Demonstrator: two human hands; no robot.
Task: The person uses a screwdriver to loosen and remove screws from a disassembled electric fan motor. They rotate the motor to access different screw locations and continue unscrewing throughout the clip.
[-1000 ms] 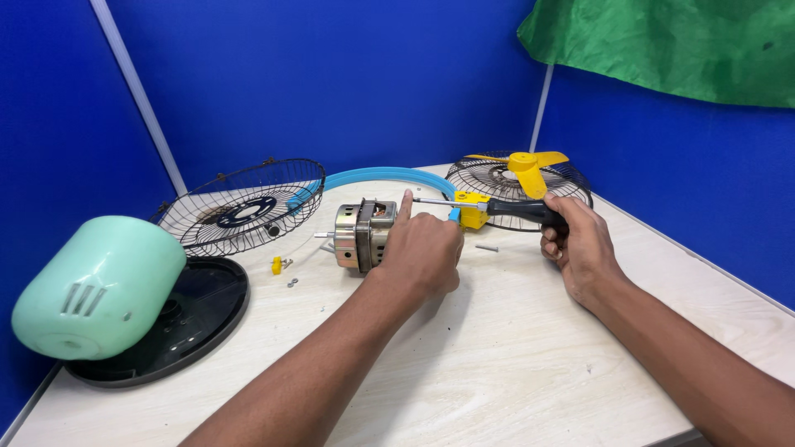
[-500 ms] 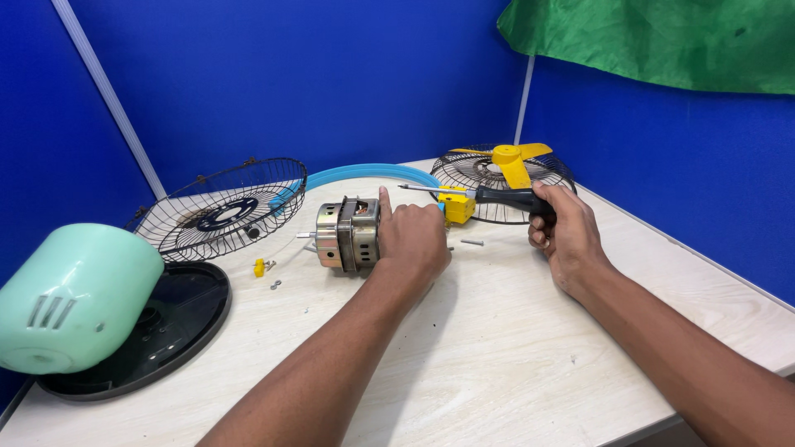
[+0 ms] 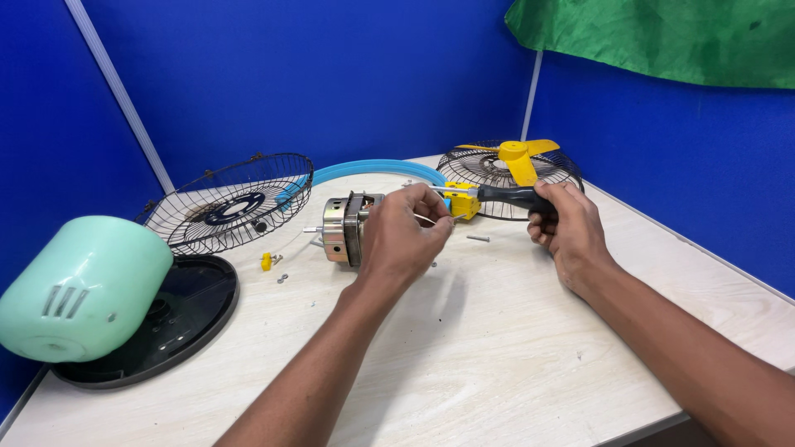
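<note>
A metal fan motor [image 3: 341, 228] lies on its side on the pale table [image 3: 464, 348], shaft pointing left. My left hand [image 3: 403, 236] rests over its right end, fingertips pinched near a small yellow block [image 3: 461, 203]. My right hand [image 3: 567, 228] grips the black handle of a screwdriver [image 3: 507, 195], whose shaft points left toward the motor and the yellow block. A loose screw [image 3: 478, 238] lies on the table between my hands.
A mint-green motor cover [image 3: 83, 288] sits on a black round base [image 3: 178, 319] at left. One wire fan guard [image 3: 230, 203] leans behind the motor; another guard [image 3: 484, 170] with a yellow blade [image 3: 517, 157] lies at back right. A blue ring [image 3: 377, 170], small yellow clip [image 3: 267, 261].
My left hand has shifted from flat over the motor to a pinch at its right end. The screwdriver stays in my right hand, pointed at the motor. The view moved a little.
</note>
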